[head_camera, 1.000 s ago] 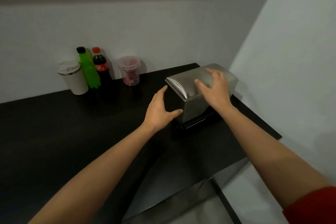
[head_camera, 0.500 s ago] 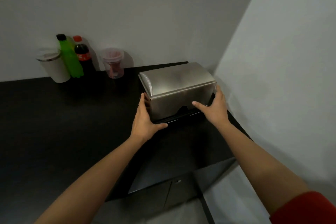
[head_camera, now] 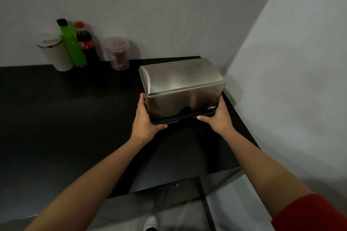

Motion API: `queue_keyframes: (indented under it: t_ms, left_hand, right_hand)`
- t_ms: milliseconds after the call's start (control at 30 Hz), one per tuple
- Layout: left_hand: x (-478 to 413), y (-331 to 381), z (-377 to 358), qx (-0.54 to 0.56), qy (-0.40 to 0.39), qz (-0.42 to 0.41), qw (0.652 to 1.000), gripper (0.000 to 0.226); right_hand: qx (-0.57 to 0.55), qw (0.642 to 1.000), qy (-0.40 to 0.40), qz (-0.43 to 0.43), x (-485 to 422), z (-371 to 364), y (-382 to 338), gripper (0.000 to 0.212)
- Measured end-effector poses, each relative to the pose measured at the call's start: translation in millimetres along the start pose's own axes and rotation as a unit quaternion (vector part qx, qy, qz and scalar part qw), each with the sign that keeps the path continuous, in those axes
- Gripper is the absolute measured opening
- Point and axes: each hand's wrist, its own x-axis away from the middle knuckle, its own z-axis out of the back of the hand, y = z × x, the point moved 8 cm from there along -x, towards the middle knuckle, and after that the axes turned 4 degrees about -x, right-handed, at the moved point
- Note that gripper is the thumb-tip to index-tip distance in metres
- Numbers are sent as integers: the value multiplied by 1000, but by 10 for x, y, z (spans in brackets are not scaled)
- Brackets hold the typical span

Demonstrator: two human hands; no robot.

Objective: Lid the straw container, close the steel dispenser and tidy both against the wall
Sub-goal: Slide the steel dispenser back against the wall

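The left hand point(head_camera: 144, 118) and right hand point(head_camera: 218, 116) clasp opposite ends of the closed brushed-steel box dispenser point(head_camera: 182, 88), giving a balanced two-sided hold for sliding it on the black countertop point(head_camera: 65, 118) toward the white wall point(head_camera: 169, 15). The lidded clear plastic straw container point(head_camera: 118, 55) stands at that wall.

Steel dispenser point(head_camera: 181, 88): brushed, curved lid shut, upright near corner. Straw container point(head_camera: 118, 53): clear, lidded, against wall.
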Motion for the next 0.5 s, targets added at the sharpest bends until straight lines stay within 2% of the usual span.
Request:
queue_keyframes:
  t_ms: [133, 500]
  left_hand:
    - [1, -46, -33, 19, 8, 11, 1000, 130]
    - [-134, -95, -21, 26, 10, 12, 1000, 128]
  right_hand:
    - [-47, 999, 5, 0, -30, -71, 57, 111]
    - [-57, 998, 3, -6, -206, -148, 101, 105]
